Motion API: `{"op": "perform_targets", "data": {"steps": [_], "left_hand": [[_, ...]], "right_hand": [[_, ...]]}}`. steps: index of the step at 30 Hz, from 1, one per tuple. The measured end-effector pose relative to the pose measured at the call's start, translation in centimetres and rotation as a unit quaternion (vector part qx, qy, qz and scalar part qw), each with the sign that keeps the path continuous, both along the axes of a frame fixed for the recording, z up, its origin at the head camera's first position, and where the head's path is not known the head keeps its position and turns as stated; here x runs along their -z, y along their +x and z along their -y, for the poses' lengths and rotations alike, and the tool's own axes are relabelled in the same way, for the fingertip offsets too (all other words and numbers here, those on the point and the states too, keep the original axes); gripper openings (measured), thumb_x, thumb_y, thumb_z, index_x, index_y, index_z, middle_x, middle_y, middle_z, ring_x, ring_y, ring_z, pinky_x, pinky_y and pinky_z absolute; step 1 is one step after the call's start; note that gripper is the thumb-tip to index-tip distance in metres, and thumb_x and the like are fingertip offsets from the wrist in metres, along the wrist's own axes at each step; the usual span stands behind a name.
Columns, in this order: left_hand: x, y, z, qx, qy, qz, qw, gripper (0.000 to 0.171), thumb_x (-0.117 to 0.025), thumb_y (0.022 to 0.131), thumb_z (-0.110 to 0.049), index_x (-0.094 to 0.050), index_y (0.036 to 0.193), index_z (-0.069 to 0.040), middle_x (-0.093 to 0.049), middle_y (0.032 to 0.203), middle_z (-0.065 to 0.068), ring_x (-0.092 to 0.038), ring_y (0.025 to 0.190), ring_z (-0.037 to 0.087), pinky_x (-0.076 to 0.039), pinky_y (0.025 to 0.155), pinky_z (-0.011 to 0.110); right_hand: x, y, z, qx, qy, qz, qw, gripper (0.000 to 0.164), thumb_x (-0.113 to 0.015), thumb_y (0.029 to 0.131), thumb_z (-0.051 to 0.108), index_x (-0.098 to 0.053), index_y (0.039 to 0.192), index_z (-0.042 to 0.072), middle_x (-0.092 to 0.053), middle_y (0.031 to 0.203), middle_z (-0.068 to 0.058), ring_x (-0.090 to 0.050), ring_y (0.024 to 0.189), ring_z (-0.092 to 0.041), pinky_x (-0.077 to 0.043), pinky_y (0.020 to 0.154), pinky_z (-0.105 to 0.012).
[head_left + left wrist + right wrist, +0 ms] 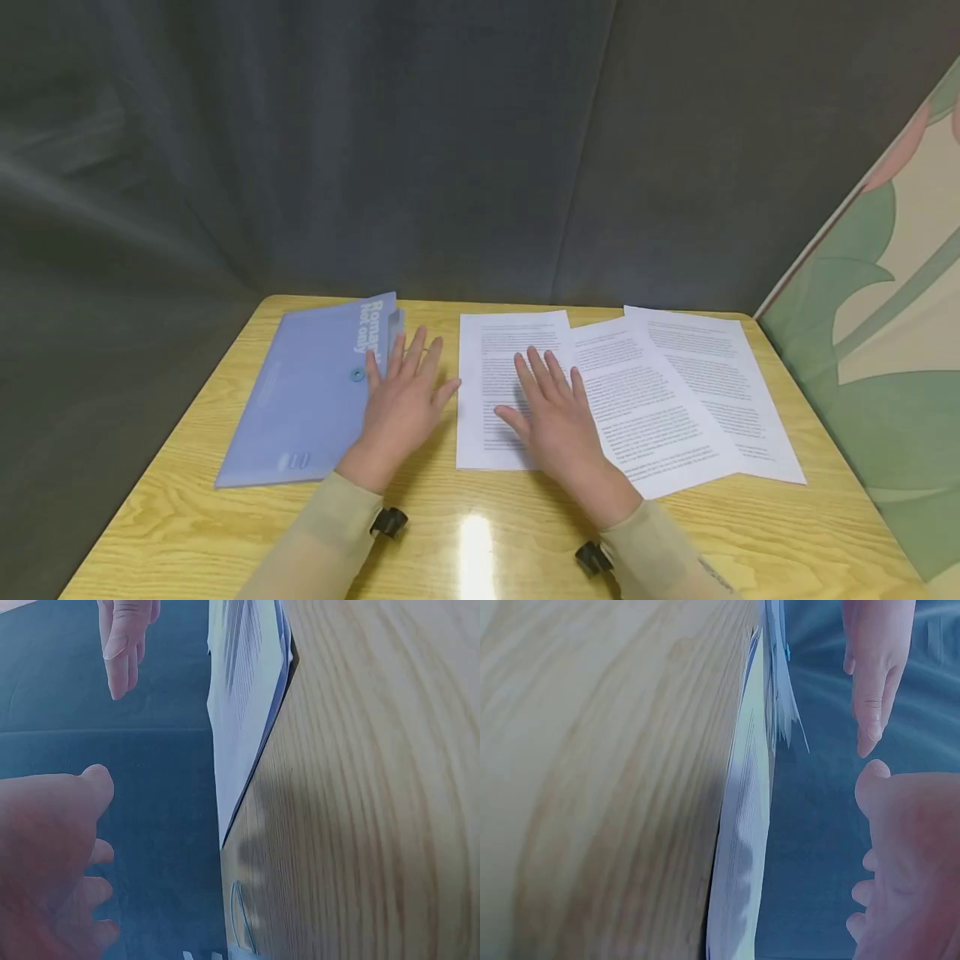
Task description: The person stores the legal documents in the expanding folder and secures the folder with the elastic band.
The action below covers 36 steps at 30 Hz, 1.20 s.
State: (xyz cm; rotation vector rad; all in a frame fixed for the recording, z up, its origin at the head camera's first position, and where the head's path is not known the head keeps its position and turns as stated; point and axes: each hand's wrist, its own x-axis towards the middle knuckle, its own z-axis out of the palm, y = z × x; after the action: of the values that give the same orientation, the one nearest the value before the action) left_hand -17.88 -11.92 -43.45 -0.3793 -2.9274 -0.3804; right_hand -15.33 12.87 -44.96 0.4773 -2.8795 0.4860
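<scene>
My left hand (403,404) hovers with spread fingers beside the right edge of a blue plastic document folder (307,400), which has a round button (357,375) and white lettering. Its palm holds nothing. Above the leftmost stack of printed sheets (480,400) my right hand (558,421) is held out flat, fingers spread, also with nothing in it. Both wrist views show the hands raised off the table. Two more stacks of printed sheets, a middle one (652,408) and a right one (727,375), overlap to the right.
Everything lies on a wooden table (435,533). A dark curtain (450,150) hangs along its back edge, and a leaf-patterned cloth (892,333) rises at the right side. In the left wrist view a thin blue cord loop (241,919) lies near the folder.
</scene>
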Motion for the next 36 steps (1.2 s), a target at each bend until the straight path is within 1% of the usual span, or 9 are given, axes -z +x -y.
{"op": "perform_targets", "data": {"steps": [4,6,11,14,18,22,27,32,36], "left_hand": [[-0.1,-0.1,0.5,-0.007,0.01,0.01,0.9999,0.074,-0.05,0.115,-0.055,-0.033,0.174,-0.015,-0.009,0.184,0.01,0.002,0.168,0.037,0.005,0.125,0.077],[-0.1,-0.1,0.8,-0.01,0.008,0.009,0.9999,0.074,-0.049,0.115,-0.056,-0.033,0.174,-0.015,-0.008,0.184,0.01,0.002,0.168,0.037,0.003,0.124,0.078],[-0.1,-0.2,1.6,-0.019,0.02,0.01,0.9996,0.075,-0.049,0.115,-0.056,-0.033,0.174,-0.013,-0.009,0.183,0.012,0.001,0.168,0.038,0.002,0.124,0.08],[-0.3,-0.3,2.1,-0.026,0.035,0.015,0.999,0.076,-0.05,0.115,-0.055,-0.032,0.174,-0.012,-0.01,0.183,0.013,0.001,0.168,0.038,0.005,0.123,0.079],[-0.3,-0.3,2.9,-0.035,0.038,0.016,0.9985,0.077,-0.051,0.115,-0.055,-0.03,0.175,-0.011,-0.01,0.183,0.013,0.0,0.168,0.04,0.005,0.123,0.079],[-0.1,-0.3,3.9,-0.041,0.04,0.012,0.9983,0.077,-0.052,0.115,-0.053,-0.029,0.175,-0.01,-0.009,0.183,0.014,-0.001,0.168,0.042,0.005,0.123,0.08],[0.3,-0.2,4.9,-0.047,0.05,0.003,0.9976,0.076,-0.054,0.115,-0.051,-0.031,0.174,-0.008,-0.012,0.182,0.019,-0.004,0.166,0.047,0.002,0.122,0.082],[0.6,-0.4,5.6,-0.053,0.057,0.017,0.9968,0.075,-0.051,0.116,-0.051,-0.03,0.174,-0.009,-0.012,0.182,0.02,-0.003,0.166,0.047,0.004,0.121,0.082],[1.0,-0.7,6.3,-0.059,0.056,0.02,0.9965,0.074,-0.05,0.116,-0.05,-0.03,0.174,-0.008,-0.013,0.182,0.021,-0.005,0.166,0.049,0.002,0.121,0.083]], "right_hand": [[0.2,-0.2,0.5,-0.006,-0.01,0.004,1.0,0.083,-0.063,0.11,0.052,-0.034,0.172,0.007,-0.026,0.18,-0.015,-0.018,0.167,-0.039,-0.01,0.131,-0.065],[0.3,-0.3,0.8,-0.009,-0.015,0.008,1.0,0.083,-0.063,0.109,0.052,-0.034,0.173,0.007,-0.025,0.18,-0.015,-0.017,0.167,-0.039,-0.009,0.131,-0.065],[0.4,-0.7,1.6,-0.017,-0.013,0.018,1.0,0.083,-0.06,0.11,0.054,-0.032,0.173,0.008,-0.024,0.181,-0.014,-0.016,0.167,-0.039,-0.009,0.131,-0.065],[0.4,-0.9,2.1,-0.021,-0.013,0.025,0.999,0.083,-0.059,0.111,0.055,-0.031,0.174,0.008,-0.024,0.181,-0.014,-0.016,0.167,-0.039,-0.009,0.131,-0.065],[0.4,-1.1,2.8,-0.028,-0.013,0.039,0.999,0.083,-0.056,0.112,0.056,-0.029,0.175,0.01,-0.021,0.182,-0.013,-0.013,0.168,-0.038,-0.007,0.132,-0.063],[0.7,-1.6,3.5,-0.036,-0.006,0.044,0.998,0.082,-0.054,0.112,0.057,-0.027,0.175,0.011,-0.019,0.182,-0.012,-0.013,0.168,-0.037,-0.008,0.132,-0.062],[1.0,-2.0,4.3,-0.045,-0.014,0.043,0.998,0.081,-0.054,0.112,0.057,-0.029,0.175,0.012,-0.021,0.182,-0.011,-0.014,0.168,-0.036,-0.008,0.132,-0.062],[1.1,-2.4,5.1,-0.056,-0.011,0.045,0.997,0.08,-0.053,0.113,0.057,-0.029,0.175,0.011,-0.022,0.181,-0.013,-0.014,0.168,-0.037,-0.009,0.132,-0.061],[1.1,-2.8,5.9,-0.062,-0.006,0.044,0.997,0.079,-0.051,0.113,0.057,-0.03,0.175,0.011,-0.022,0.181,-0.012,-0.015,0.168,-0.037,-0.011,0.132,-0.062]]}}
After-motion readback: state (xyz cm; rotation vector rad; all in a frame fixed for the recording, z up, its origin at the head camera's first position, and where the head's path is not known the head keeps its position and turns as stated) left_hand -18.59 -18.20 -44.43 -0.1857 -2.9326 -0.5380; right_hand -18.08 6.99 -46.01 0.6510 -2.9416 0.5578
